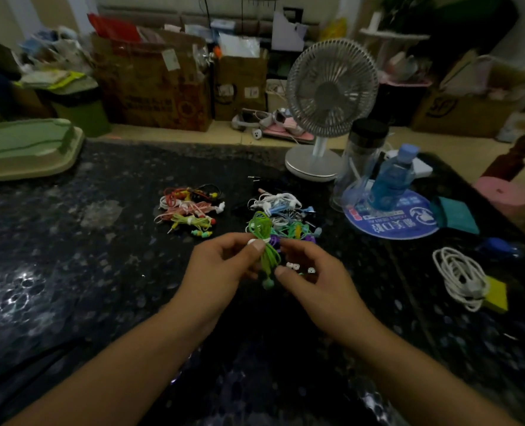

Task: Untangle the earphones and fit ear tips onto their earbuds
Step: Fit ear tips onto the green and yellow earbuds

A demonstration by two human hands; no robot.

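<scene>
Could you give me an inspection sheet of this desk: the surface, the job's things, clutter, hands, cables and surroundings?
Surface: dark speckled glossy tabletop, with glare patches at the left.
Job's things: bundled green earphones held between both hands; pile of red, pink and yellow earphones; mixed pile of white, blue and purple earphones; small white ear tips on the table.
Clutter: white desk fan, blue plastic bottle, clear jar with a black lid, round blue printed mat, green tray.
Hands: left hand pinches the green bundle; right hand touches its lower end.
Cables: coiled white cable at the right.
Surroundings: brown cardboard boxes on the floor.
</scene>
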